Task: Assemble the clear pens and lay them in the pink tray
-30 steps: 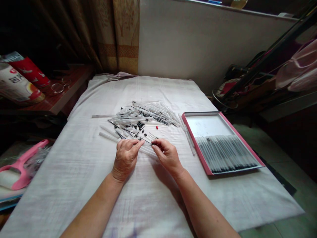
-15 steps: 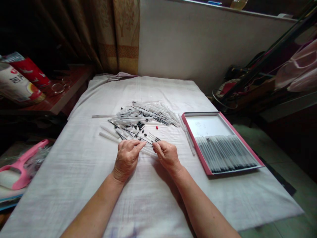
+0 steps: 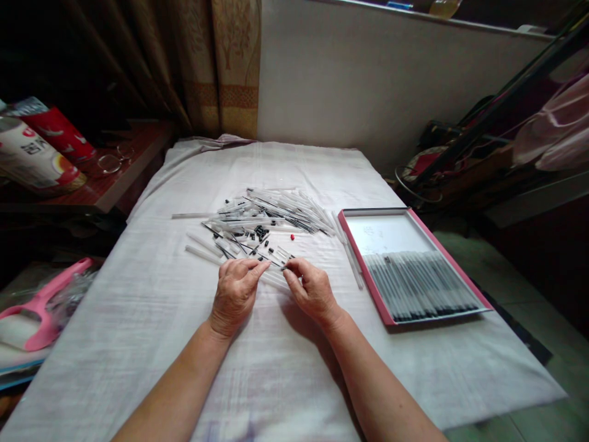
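Note:
My left hand (image 3: 234, 294) is closed in a pinch round a thin dark pen refill (image 3: 275, 264), which points across to the right. At its other end my right hand (image 3: 313, 291) pinches with thumb and forefinger; a tiny dark piece seems to be there, too small to make out fully. Just beyond both hands lies a heap of clear pen barrels (image 3: 313, 209), with dark refills among them. Small black plugs (image 3: 261, 232) sit in a cluster at the near side of the heap, and one small red piece (image 3: 292, 237) lies to their right.
Right of the heap, a shallow pink-edged box (image 3: 365, 270) holds a row of pens (image 3: 418, 285). A white cloth (image 3: 184, 344) covers the table. On the left are a side table (image 3: 124, 175) with glasses (image 3: 109, 162) and containers, and a pink-handled object (image 3: 43, 307).
My right hand's fingers have shifted slightly at the refill's end, the thumb and forefinger now more apart from the palm. My left hand stays almost still.

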The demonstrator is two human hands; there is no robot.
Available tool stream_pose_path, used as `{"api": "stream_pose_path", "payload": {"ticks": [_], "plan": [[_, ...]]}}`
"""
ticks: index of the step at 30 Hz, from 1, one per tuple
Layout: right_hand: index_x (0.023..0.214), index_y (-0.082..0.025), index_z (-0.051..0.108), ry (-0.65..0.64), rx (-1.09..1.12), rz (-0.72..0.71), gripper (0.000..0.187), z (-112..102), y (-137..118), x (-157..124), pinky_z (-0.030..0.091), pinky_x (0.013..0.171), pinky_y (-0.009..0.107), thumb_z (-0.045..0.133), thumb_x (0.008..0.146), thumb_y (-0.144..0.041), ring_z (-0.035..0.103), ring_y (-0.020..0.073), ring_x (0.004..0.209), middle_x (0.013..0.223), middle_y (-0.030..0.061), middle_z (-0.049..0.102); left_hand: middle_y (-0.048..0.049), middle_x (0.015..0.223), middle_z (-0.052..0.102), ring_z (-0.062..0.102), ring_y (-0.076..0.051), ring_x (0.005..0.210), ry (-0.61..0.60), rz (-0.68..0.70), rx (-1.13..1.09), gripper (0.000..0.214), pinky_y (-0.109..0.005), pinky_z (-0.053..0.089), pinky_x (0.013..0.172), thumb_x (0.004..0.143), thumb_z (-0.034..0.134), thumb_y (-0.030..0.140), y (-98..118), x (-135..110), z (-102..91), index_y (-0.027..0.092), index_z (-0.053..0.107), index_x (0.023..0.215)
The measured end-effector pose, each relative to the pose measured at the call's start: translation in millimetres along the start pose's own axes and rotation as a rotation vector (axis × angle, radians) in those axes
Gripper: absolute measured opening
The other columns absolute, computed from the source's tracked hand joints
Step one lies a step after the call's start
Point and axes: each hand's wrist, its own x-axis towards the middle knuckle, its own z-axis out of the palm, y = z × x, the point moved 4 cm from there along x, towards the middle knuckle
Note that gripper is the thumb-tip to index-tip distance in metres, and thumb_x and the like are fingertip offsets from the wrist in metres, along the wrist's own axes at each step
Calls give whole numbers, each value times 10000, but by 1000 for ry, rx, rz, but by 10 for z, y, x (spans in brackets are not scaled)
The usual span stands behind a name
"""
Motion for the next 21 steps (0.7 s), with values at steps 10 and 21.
{"api": "stream_pose_path", "payload": {"ticks": [10,21], "plan": [[620,-211,551,-73,-38,65,393,29,56,13,396,538,216,408,953,-363,553,114,515,551,6,595,-69,975,673,587,-208,935,7,32,-10,363,-384,418,879,887,505,66,29,12,-4,225,632,1188],[912,-201,642,-7,11,-21,137,14,16,-34,464,626,237,523,892,-266,605,132,650,812,41,694,-67,987,674,594,-213,945,6,24,-20,390,-392,421,882,886,505,76,10,-3,3,246,616,1218]]}}
